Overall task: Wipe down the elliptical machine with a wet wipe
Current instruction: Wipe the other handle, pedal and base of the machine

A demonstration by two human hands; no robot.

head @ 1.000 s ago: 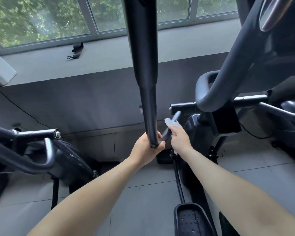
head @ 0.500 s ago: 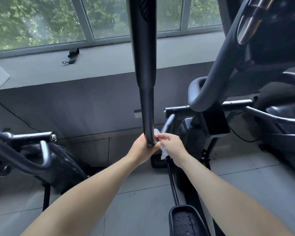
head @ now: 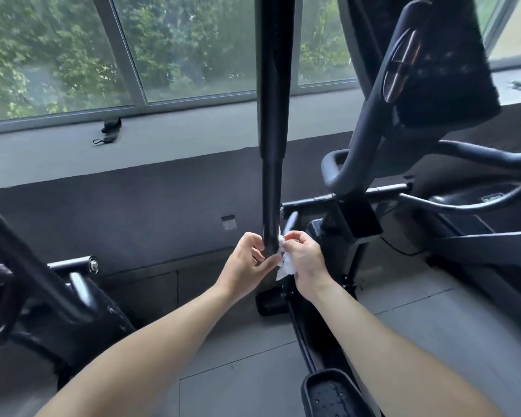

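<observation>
A black handlebar pole [head: 272,121] of the elliptical machine hangs down the middle of the view. My left hand [head: 247,263] curls loosely around the pole's lower end, fingers partly apart from it. My right hand [head: 306,260] pinches a white wet wipe [head: 286,263] and holds it against the pole's right side near the bottom. The machine's console [head: 439,64], curved grips [head: 352,164] and a foot pedal [head: 331,392] lie to the right and below.
Another black exercise machine [head: 42,290] stands at the left. A grey window ledge [head: 178,139] with a small black strap [head: 109,130] runs along the back under the windows. Grey tiled floor [head: 418,320] stretches below.
My right hand came from the thin bar on the right over to the pole with the wipe. My left hand loosened its grip on the pole's end. The view tilted upward.
</observation>
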